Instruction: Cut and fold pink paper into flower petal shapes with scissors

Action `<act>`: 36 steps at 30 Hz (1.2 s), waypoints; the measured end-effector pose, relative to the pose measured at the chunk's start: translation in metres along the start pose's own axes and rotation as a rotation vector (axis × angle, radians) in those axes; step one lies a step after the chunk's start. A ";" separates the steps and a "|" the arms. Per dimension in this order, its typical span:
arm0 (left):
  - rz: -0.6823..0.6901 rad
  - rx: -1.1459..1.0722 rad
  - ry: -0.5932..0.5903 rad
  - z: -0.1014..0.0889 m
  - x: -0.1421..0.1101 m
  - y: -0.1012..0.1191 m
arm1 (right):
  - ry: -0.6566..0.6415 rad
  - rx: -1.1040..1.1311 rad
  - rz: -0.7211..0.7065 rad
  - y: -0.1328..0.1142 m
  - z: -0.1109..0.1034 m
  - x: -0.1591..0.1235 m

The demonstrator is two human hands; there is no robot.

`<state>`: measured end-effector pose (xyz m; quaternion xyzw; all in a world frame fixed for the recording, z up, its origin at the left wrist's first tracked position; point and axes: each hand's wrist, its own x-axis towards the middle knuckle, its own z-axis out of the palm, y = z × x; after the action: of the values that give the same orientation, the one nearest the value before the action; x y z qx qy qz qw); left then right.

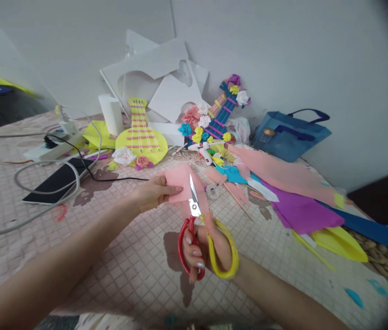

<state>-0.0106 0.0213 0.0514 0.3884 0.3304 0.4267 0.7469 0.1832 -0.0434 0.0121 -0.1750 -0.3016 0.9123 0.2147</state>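
Between thumb and fingers, my left hand (154, 191) pinches the left side of a pink sheet of crepe paper (182, 176). My right hand (201, 250) has its fingers through the handles of a pair of scissors (194, 208), one handle red and the other yellow. The blades point up and away from me, overlapping the pink paper in this view. They look nearly closed; whether paper lies between them I cannot tell. Just right of the blades lies a clear plastic ring (212, 192), near a thin wooden stick (238, 200).
A yellow paper guitar (142, 142) and a blue flower-trimmed one (219, 117) stand at the back. A glue gun (203, 150) lies before them. Coloured crepe paper (304, 215) spreads right, by a blue bag (288, 137). Left are a black tablet-like slab (58, 181), cables and a power strip (51, 146).
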 end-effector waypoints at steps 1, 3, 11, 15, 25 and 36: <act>-0.001 0.005 -0.001 -0.001 0.000 0.000 | -0.005 -0.002 -0.003 0.000 -0.001 0.000; -0.002 0.007 -0.003 -0.002 0.000 -0.001 | -0.011 -0.007 -0.003 0.000 -0.001 0.001; 0.001 -0.001 -0.003 -0.004 0.002 -0.002 | -0.006 -0.005 -0.016 0.002 -0.003 0.001; -0.004 0.009 0.004 -0.003 0.001 0.000 | 0.027 -0.015 -0.034 0.003 -0.002 0.000; -0.063 0.046 -0.026 -0.003 -0.001 -0.003 | 0.045 -0.037 -0.007 -0.001 0.001 -0.001; -0.067 0.029 -0.028 -0.004 0.001 -0.005 | 0.082 -0.053 -0.022 -0.002 0.001 0.001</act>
<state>-0.0120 0.0216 0.0448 0.3939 0.3388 0.3913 0.7596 0.1827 -0.0421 0.0137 -0.2145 -0.3187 0.8937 0.2319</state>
